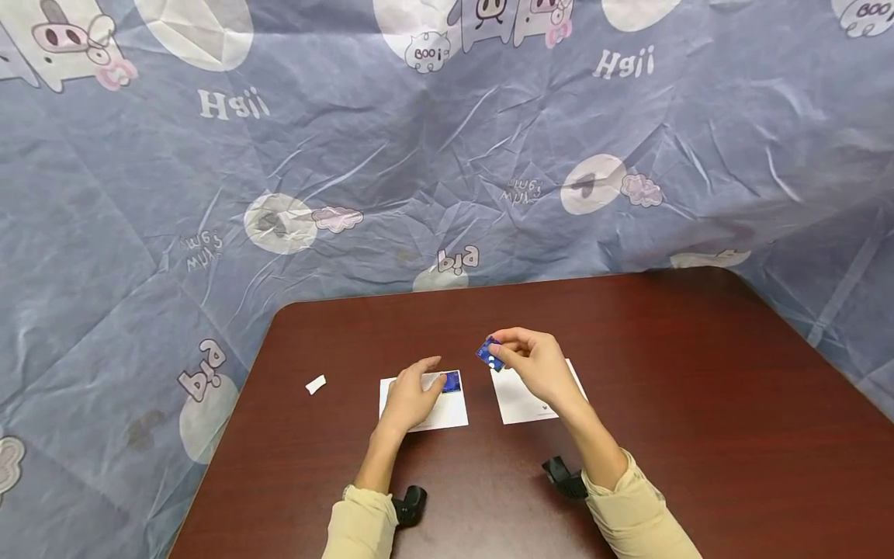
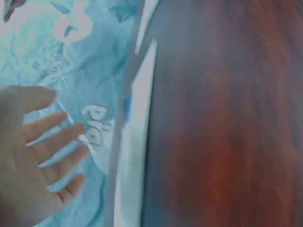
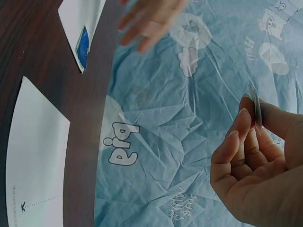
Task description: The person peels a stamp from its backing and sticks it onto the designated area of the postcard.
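Observation:
My right hand (image 1: 536, 363) pinches a small blue printed square (image 1: 485, 352) between thumb and fingertips, held up above the table. The right wrist view shows that thin square (image 3: 255, 106) nearly edge-on. Loosely spread, my left hand (image 1: 410, 399) is over the left white card (image 1: 447, 416), holding nothing; the left wrist view shows its relaxed fingers (image 2: 57, 142). On that card's upper right corner lies another blue square (image 1: 452, 381), its edge slightly raised in the right wrist view (image 3: 83, 47). The right white card (image 1: 520, 405), partly behind my right hand, bears small print and a dotted line.
A crumpled white scrap (image 1: 316, 384) lies left of the cards on the dark red-brown table (image 1: 663, 373). Patterned blue cloth (image 1: 419, 155) hangs behind the table. Black devices (image 1: 410, 505) are strapped at both wrists.

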Motion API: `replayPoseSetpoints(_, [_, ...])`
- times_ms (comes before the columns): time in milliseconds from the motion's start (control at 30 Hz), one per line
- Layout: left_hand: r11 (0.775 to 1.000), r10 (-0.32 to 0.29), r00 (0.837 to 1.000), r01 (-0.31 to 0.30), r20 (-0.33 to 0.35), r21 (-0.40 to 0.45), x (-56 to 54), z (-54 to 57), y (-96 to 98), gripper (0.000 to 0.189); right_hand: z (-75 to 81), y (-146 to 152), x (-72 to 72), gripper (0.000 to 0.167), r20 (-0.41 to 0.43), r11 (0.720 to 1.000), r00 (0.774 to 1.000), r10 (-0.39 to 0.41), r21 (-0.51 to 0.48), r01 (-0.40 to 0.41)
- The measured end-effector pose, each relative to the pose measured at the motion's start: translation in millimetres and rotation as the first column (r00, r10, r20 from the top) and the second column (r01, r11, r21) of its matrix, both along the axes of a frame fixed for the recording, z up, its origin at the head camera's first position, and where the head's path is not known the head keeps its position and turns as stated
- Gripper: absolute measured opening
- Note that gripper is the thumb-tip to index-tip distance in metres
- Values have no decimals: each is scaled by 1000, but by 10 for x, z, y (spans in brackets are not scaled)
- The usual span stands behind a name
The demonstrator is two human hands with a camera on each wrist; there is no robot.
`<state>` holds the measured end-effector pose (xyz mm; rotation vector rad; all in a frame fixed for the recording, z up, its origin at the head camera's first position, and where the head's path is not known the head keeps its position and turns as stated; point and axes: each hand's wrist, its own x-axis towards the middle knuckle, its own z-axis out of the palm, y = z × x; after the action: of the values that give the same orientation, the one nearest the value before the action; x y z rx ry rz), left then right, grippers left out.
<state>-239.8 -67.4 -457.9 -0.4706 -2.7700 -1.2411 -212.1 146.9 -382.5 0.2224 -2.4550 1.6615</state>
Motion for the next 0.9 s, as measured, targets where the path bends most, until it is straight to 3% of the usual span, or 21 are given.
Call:
replayPoseSetpoints(67, [993, 13, 999, -9, -35, 121, 5, 63, 32, 30, 10, -3, 14, 17, -15, 1000, 1000, 1, 3, -1])
replayPoseSetpoints(133, [971, 8, 999, 5, -54, 237, 15, 137, 69, 25, 21, -5, 21, 17, -28, 1000, 1000, 5, 5, -5])
replayPoseSetpoints(300, [908, -57, 996, 80, -67, 411, 78, 310, 170, 38, 22, -16, 27, 16, -45, 1000, 999, 20, -10, -20])
replayPoseSetpoints(367, [903, -77, 995, 97, -65, 418, 118, 362, 207, 44, 15, -26, 29, 16, -51, 999, 998, 33, -11, -33])
replayPoseSetpoints(467, [914, -96, 993, 115, -69, 389, 177, 416, 253, 45, 5, -43, 40, 17, -59, 998, 997, 58, -9, -59])
replayPoseSetpoints(567, [923, -106, 992, 124, -69, 364, 211, 428, 286, 39, -5, -60, 51, 17, -58, 997, 995, 76, -19, -77])
replayPoseSetpoints(733, [917, -128, 990, 144, -67, 372, 232, 411, 321, 32, -21, -93, 64, 16, -56, 993, 993, 109, -32, -111])
replayPoseSetpoints(800, [912, -144, 988, 154, -57, 380, 294, 497, 335, 28, 52, -130, 117, 15, -51, 992, 991, 126, -25, -127])
replayPoseSetpoints(900, [909, -156, 986, 165, -53, 382, 399, 649, 354, 22, 43, -152, 126, 13, -56, 989, 988, 147, -22, -148])
